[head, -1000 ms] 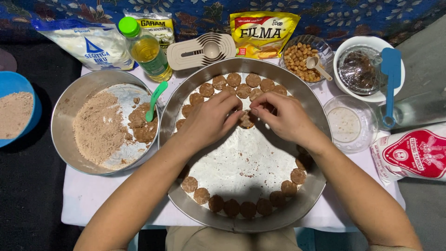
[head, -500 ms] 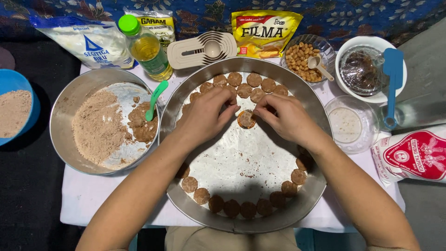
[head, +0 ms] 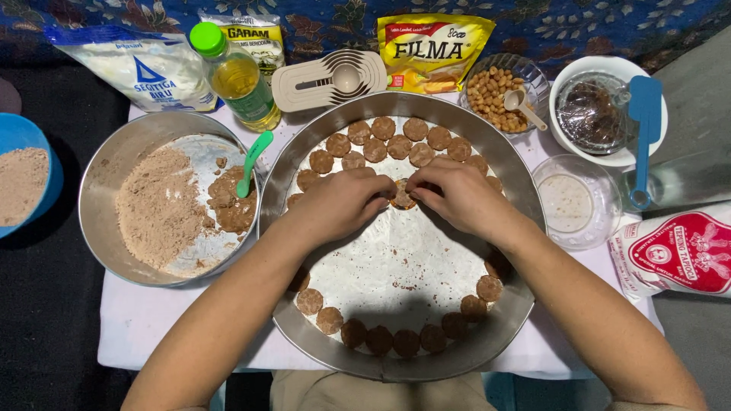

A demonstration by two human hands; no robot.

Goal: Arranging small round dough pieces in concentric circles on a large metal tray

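A large round metal tray (head: pixel 396 364) lies before me, with several flat brown dough discs (head: pixel 416 128) ringed along its rim and a second row at the far side. My left hand (head: pixel 343 204) and my right hand (head: pixel 453 194) meet over the tray's upper middle. The fingertips of both pinch one brown dough disc (head: pixel 401 195) against the tray floor. The middle of the tray shows bare floured metal.
A metal bowl (head: pixel 106 171) of brown dough with a green spoon (head: pixel 253 161) sits left. A blue bowl (head: pixel 23 137), flour bag (head: pixel 145 68), oil bottle (head: pixel 232 76), measuring spoons (head: pixel 331 78), yellow packet (head: pixel 432 49), peanut bowl (head: pixel 499 91), white bowl (head: pixel 601 110), blue spatula (head: pixel 643 137), glass bowl (head: pixel 575 202) and red-labelled bag (head: pixel 678 251) surround.
Both hands have stayed over the tray's upper middle, fingers working the same dough disc. It now sits lower between the fingertips, pressed toward the tray.
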